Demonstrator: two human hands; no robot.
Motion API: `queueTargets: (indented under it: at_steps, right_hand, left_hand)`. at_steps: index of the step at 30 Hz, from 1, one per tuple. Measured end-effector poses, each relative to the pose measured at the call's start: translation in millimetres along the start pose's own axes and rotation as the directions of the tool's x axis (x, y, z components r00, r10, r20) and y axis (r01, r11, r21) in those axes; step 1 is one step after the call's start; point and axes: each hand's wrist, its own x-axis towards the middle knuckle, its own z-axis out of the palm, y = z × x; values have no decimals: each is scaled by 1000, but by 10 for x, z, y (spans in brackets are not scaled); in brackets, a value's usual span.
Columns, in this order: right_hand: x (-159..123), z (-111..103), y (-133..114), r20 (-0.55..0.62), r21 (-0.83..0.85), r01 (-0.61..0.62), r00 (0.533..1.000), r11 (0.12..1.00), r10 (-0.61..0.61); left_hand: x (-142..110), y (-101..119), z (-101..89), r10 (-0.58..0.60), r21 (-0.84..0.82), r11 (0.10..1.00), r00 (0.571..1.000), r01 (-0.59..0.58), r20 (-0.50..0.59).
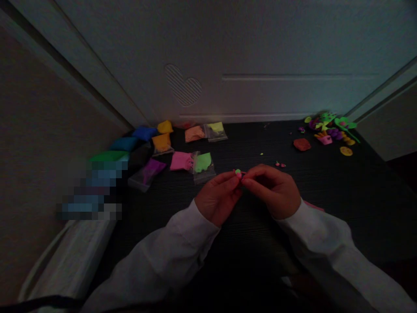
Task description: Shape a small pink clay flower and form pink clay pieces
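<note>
Bags (180,161) lie across the far left of the table (352,187), before the panel (267,48). A cluster of figures (332,128) sits at the far right, a lump (302,144) to its left. Bits (280,164) lie left of the lump, nearer.

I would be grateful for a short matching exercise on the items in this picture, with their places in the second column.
1. Ribbed heart
2. Pink-and-green piece
3. Dark red lump
4. Purple clay

A. In a clear bag, left side of the table
B. On the pale panel
C. At the fingertips of the left hand
D. On the table's right side

Pairs: 1-B, 2-C, 3-D, 4-A
</note>
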Motion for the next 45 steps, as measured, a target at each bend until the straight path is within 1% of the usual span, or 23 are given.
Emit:
queueTargets:
  at_steps: [8,13,21,26,29,32,35,40,45]
  right_hand:
    - [-2,-1,8,-25,-78,52,998,996,-54]
    - [-2,-5,-6,-19,-127,82,996,988,-85]
    - [-7,-5,-15,-32,-177,99,994,979,-106]
    - [-10,3,-6,-31,-154,87,995,984,-93]
    - [-7,16,13,-74,-118,79,993,990,-88]
    - [1,21,21,-114,-145,135,982,980,-152]
    - [7,14,10,-103,-202,195,970,960,-219]
    - [-2,9,-4,-73,-245,222,966,944,-246]
    - [-8,27,-2,-77,-277,226,964,934,-256]
  left_hand:
    - [5,-5,28,19,4,1000,1000,-19,-6]
    - [5,-7,31,22,12,1000,1000,-22,-18]
    - [4,-8,34,29,22,999,999,-29,-21]
    - [-4,-7,35,24,23,999,1000,-24,-13]
    - [-5,-8,30,18,35,999,1000,-18,-7]
    - [-2,-13,23,24,31,999,1000,-23,-18]
    - [6,-18,18,48,26,999,999,-48,-16]
    - [15,-25,24,85,34,996,996,-84,-14]
    - [18,-32,27,133,53,990,991,-132,-13]
